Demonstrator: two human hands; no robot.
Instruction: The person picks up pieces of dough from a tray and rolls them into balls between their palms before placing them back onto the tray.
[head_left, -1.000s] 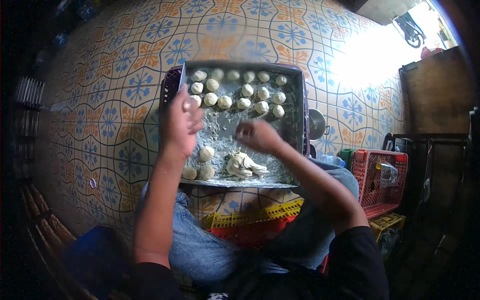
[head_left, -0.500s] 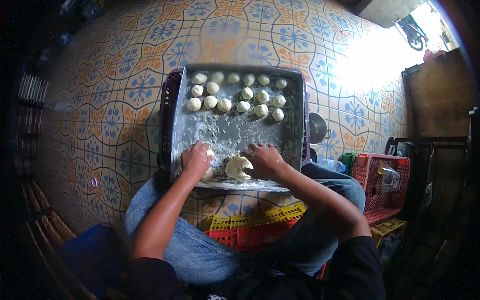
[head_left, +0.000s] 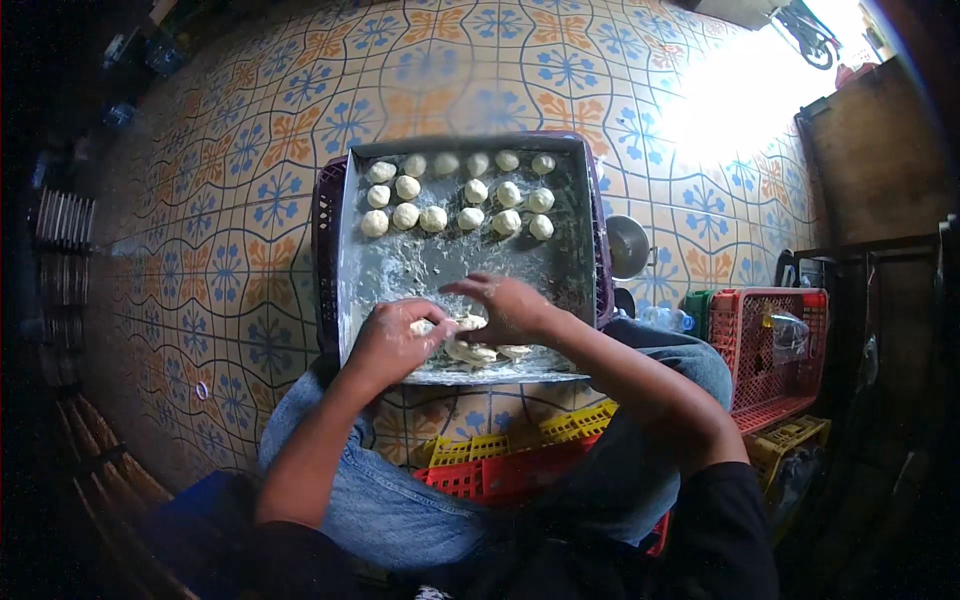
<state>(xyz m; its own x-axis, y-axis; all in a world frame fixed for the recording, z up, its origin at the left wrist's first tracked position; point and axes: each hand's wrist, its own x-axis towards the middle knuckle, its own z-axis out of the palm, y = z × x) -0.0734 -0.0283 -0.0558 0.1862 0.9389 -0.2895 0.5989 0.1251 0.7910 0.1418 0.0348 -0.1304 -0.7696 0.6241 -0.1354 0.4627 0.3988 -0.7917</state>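
In the head view, a floured metal tray [head_left: 354,270] holds several rows of pale dough balls [head_left: 433,218] along its far part. At the near part, my left hand [head_left: 395,340] has its fingers curled round a small dough piece [head_left: 426,328]. Just right of it, my right hand [head_left: 505,310] arches over a loose, torn dough lump [head_left: 472,352], fingers apart and thumb low at the dough. The underside of both hands and some of the dough are hidden.
The tray rests on a purple crate [head_left: 602,270] on patterned tiles [head_left: 260,200]. A metal pot [head_left: 628,247] is at its right, with a red crate [head_left: 775,360] beyond. Yellow and red crates [head_left: 470,460] lie between my legs. A wooden panel [head_left: 860,150] stands at upper right.
A second ago both hands were raised over the tray. They came down to the near dough; since then my left hand has moved rightward toward the lump, and my right fingers have spread.
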